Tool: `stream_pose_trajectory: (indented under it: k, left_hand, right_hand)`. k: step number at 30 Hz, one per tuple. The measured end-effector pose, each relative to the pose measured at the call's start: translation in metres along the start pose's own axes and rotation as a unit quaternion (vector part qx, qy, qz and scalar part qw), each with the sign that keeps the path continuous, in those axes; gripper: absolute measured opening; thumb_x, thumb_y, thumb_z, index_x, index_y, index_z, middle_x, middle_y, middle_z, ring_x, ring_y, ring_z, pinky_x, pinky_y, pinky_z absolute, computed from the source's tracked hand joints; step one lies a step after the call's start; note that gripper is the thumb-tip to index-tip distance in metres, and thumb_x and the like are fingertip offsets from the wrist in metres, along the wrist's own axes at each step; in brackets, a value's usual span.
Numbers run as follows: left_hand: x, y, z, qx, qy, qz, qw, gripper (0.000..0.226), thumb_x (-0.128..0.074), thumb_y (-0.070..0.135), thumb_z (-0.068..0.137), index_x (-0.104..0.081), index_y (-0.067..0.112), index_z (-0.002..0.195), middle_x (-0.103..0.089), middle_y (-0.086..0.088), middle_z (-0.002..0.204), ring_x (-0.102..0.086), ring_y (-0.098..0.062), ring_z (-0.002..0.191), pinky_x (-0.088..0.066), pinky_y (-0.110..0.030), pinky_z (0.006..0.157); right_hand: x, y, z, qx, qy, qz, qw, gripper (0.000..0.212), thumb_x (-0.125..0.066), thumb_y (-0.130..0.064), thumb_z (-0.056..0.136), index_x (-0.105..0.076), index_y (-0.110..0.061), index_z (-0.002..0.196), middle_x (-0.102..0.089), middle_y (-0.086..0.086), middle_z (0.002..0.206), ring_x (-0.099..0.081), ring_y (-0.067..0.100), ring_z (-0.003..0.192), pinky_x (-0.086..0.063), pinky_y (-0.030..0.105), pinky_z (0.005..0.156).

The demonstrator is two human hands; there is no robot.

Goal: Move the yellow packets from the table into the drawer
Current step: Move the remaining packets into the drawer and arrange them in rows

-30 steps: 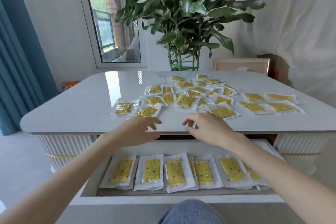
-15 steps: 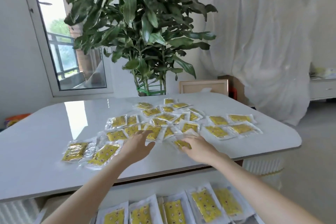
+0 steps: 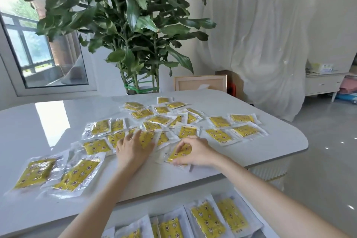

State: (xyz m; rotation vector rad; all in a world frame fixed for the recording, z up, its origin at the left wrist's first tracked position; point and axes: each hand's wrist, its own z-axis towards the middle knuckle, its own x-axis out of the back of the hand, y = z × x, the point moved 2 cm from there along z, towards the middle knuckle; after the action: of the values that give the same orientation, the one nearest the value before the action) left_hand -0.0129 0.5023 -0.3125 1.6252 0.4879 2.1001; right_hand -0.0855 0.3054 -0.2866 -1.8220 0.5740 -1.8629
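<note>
Several yellow packets in clear wrap lie scattered over the white table (image 3: 38, 121). My left hand (image 3: 133, 149) lies flat with straight fingers on one yellow packet (image 3: 148, 137) in the middle of the spread. My right hand (image 3: 195, 151) curls its fingers and thumb round another yellow packet (image 3: 177, 153) near the table's front edge. Below the table edge the open drawer (image 3: 268, 232) holds a row of several yellow packets (image 3: 208, 220).
Two big packets (image 3: 56, 174) lie at the front left of the table. A tall potted plant (image 3: 127, 31) and a framed board (image 3: 201, 83) stand behind the table. A white sheet covers something at the right; a low cabinet (image 3: 322, 83) stands beyond it.
Both hands have gone forward from the table's front edge onto the packets. My right hand has closed its fingers round a packet. The camera has tilted up and to the right.
</note>
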Motion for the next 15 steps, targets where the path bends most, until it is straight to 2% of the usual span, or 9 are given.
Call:
stream_pose_trajectory:
  k: [3, 6, 8, 11, 15]
  left_hand:
    - [0.001, -0.003, 0.0, 0.004, -0.004, -0.025, 1.0, 0.078, -0.061, 0.056, 0.079, -0.031, 0.03, 0.146, -0.044, -0.007, 0.142, -0.032, -0.033, 0.132, -0.024, -0.041, 0.11]
    - [0.003, -0.005, 0.0, 0.014, 0.001, -0.062, 0.998, 0.086, -0.071, 0.052, 0.072, -0.033, 0.027, 0.144, -0.049, -0.006, 0.138, -0.037, -0.029, 0.129, -0.027, -0.039, 0.107]
    - [0.004, -0.006, -0.002, 0.019, 0.004, -0.089, 0.996, 0.087, -0.075, 0.049, 0.068, -0.036, 0.026, 0.142, -0.05, -0.006, 0.135, -0.039, -0.027, 0.127, -0.03, -0.039, 0.106]
    - [0.006, -0.005, -0.006, 0.019, -0.002, -0.114, 0.993, 0.087, -0.079, 0.047, 0.064, -0.039, 0.026, 0.138, -0.051, -0.006, 0.131, -0.041, -0.025, 0.125, -0.033, -0.039, 0.105]
    - [0.011, -0.004, -0.014, 0.017, -0.012, -0.159, 0.987, 0.088, -0.084, 0.037, 0.062, -0.041, 0.026, 0.138, -0.046, -0.008, 0.132, -0.044, -0.022, 0.122, -0.037, -0.036, 0.104]
  right_hand:
    - [0.008, -0.005, 0.009, -0.075, -0.03, -0.062, 0.995, 0.061, -0.084, -0.052, 0.059, -0.056, -0.031, 0.108, -0.048, -0.002, 0.133, -0.034, 0.023, 0.126, -0.038, 0.036, 0.098]
    - [0.01, -0.009, 0.016, -0.115, -0.057, -0.063, 0.99, 0.074, -0.088, -0.054, 0.049, -0.05, -0.034, 0.109, -0.046, -0.002, 0.137, -0.037, 0.024, 0.128, -0.038, 0.039, 0.103]
    - [0.011, -0.01, 0.016, -0.133, -0.071, -0.069, 0.986, 0.086, -0.089, -0.052, 0.048, -0.045, -0.032, 0.119, -0.045, -0.002, 0.138, -0.042, 0.023, 0.125, -0.039, 0.039, 0.104]
    - [0.015, -0.013, 0.01, -0.143, -0.084, -0.062, 0.984, 0.1, -0.09, -0.04, 0.057, -0.033, -0.028, 0.138, -0.041, 0.001, 0.143, -0.042, 0.022, 0.127, -0.04, 0.032, 0.1]
    - [0.019, -0.016, 0.004, -0.154, -0.069, 0.004, 0.986, 0.121, -0.093, -0.023, 0.055, -0.017, -0.033, 0.149, -0.027, 0.008, 0.152, -0.036, 0.027, 0.135, -0.039, 0.035, 0.1]
